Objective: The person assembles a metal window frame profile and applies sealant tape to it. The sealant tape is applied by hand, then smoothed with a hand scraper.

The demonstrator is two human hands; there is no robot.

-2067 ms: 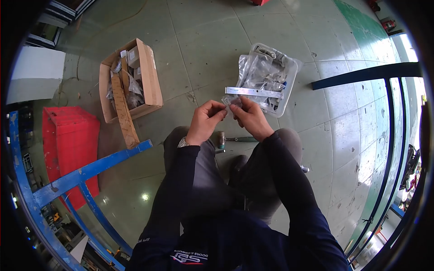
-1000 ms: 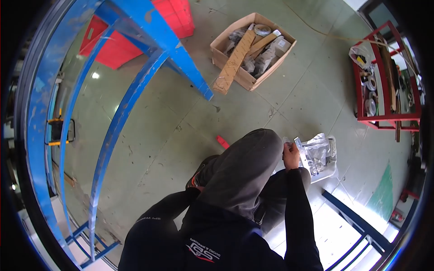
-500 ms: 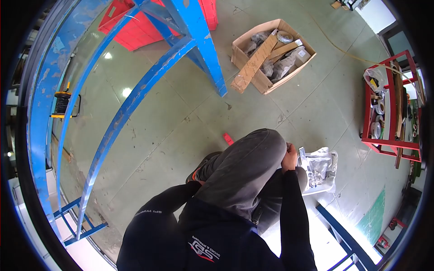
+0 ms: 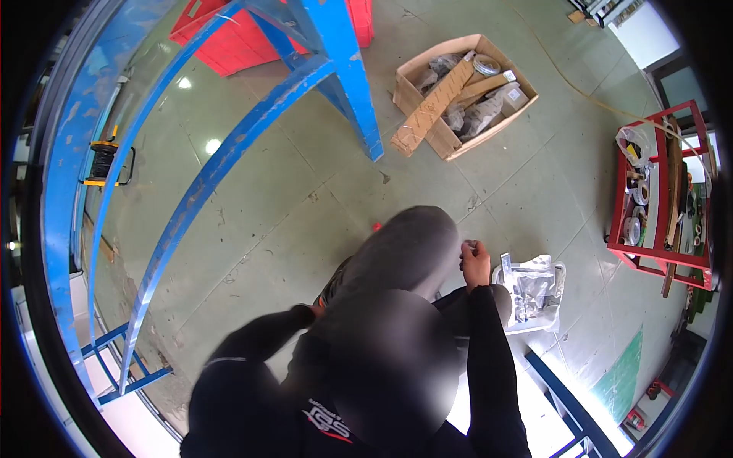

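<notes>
My right hand (image 4: 476, 264) is raised beside my bent knee, left of a white tray (image 4: 559, 309). Its fingers are pinched together on something small I cannot make out. Plastic bags (image 4: 534, 284) with small parts lie in the tray. Only a bit of my left hand (image 4: 317, 310) shows, low against my leg; its fingers are hidden behind the leg. A small red object (image 4: 377, 227) on the floor is mostly covered by my knee.
An open cardboard box (image 4: 450, 149) with bags and cardboard strips is ahead. A blue metal frame (image 4: 206, 179) rises at the left, a red crate (image 4: 237, 46) behind it. At the right is a red cart (image 4: 617, 202); a cable reel (image 4: 103, 162) sits far left.
My right hand has moved slightly left and away from the knee, its fingers now more visible. My knee has shifted left, covering more of the red object. The view has shifted a little.
</notes>
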